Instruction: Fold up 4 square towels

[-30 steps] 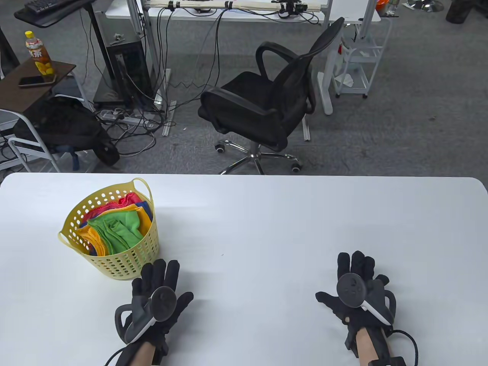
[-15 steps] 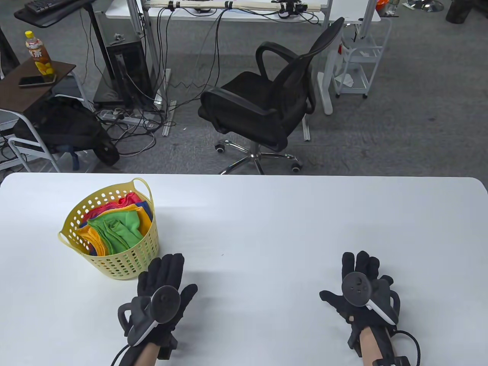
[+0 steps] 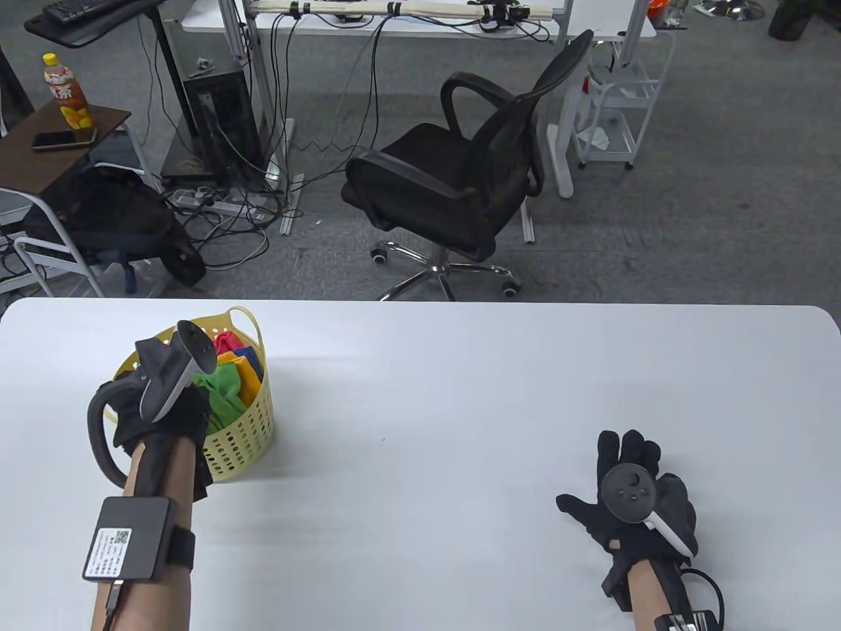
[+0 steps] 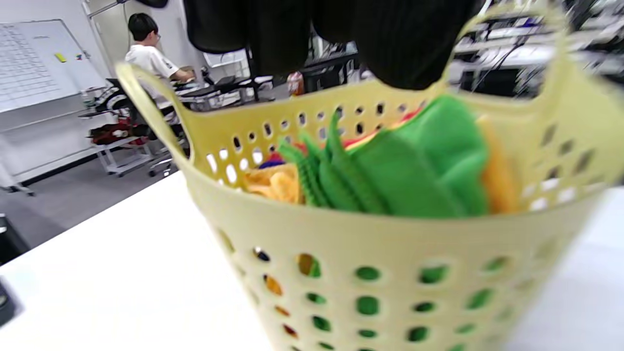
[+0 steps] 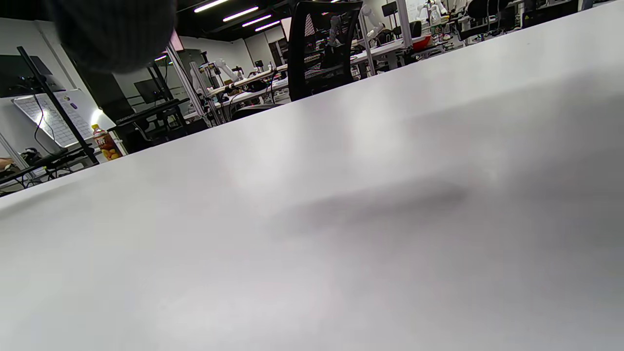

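Observation:
A yellow perforated basket (image 3: pixel 244 424) stands on the white table (image 3: pixel 460 368) at the left and holds several crumpled towels: green (image 3: pixel 227 388), orange (image 3: pixel 250 378) and red (image 3: pixel 227 342). My left hand (image 3: pixel 164 411) is raised over the basket's near side, and its fingers are hidden under the tracker in the table view. In the left wrist view its fingertips (image 4: pixel 404 58) hang just above the green towel (image 4: pixel 419 161) and hold nothing. My right hand (image 3: pixel 624 490) rests flat on the table at the right with its fingers spread, empty.
A black office chair (image 3: pixel 460 177) stands on the floor beyond the table's far edge. A side table at the far left carries a bottle (image 3: pixel 66 98) and a phone. Desks, cables and a white trolley stand further back.
My left hand has lifted off the table and moved left and forward over the basket. My right hand has slid slightly to the right and stays flat on the table.

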Demonstrator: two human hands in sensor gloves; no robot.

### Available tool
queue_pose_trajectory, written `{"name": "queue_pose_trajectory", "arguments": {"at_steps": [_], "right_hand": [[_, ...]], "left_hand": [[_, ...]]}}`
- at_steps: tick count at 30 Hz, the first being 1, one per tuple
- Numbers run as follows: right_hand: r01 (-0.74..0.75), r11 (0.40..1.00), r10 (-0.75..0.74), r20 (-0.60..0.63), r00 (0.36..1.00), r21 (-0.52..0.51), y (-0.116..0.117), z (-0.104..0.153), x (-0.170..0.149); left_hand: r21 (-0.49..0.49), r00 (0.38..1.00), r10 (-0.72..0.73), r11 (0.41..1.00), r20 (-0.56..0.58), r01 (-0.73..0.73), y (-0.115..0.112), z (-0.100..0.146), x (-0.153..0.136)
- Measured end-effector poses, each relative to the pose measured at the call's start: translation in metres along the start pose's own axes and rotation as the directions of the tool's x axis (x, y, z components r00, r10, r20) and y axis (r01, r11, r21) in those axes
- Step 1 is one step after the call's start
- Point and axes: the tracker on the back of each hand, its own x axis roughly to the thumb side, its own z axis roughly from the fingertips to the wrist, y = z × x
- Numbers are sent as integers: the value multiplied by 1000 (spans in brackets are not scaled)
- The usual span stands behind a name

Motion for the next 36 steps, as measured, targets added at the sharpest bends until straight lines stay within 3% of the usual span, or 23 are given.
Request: {"name": "queue_pose_trajectory", "arguments": {"at_steps": [4, 7, 10, 12, 16, 21, 25, 27, 31, 36], "right_hand": [[12, 1000, -12, -2, 1000, -4, 0, 0, -2], [-4, 1000, 4, -7, 1000, 5, 3, 0, -1], [-12, 1000, 12, -5, 1000, 11, 5, 0, 0], [-14, 1000, 14, -3, 1000, 9, 6, 1, 1], [-6, 1000, 6, -3, 1000, -1, 4, 2, -1], [12, 1000, -12, -12, 1000, -7, 2, 3, -5], [30, 999, -30, -17, 999, -15, 0, 4, -7], [39, 999, -40, -18, 999, -27, -2, 5, -9], [59, 998, -60, -17, 998, -39, -5, 6, -10], [68, 997, -69, -23, 997, -45, -7, 7, -12]], "left_hand": [[-115, 991, -130, 985, -10, 128, -21, -24, 15], [-140, 992, -126, 982, -10, 123, -34, -34, 20], [-44, 993, -120, 992, 14, 121, -37, -33, 22], [3, 993, -120, 993, 12, 120, -30, -27, 20], [123, 999, 22, 992, 34, -26, -4, -8, 5], [286, 981, 177, 938, 82, -193, 43, 28, -18], [392, 905, 367, 816, 216, -424, 88, 69, -39], [403, 821, 461, 717, 339, -569, 114, 97, -47], [345, 678, 526, 597, 513, -724, 152, 146, -48], [228, 536, 543, 533, 646, -815, 175, 186, -23]]}}
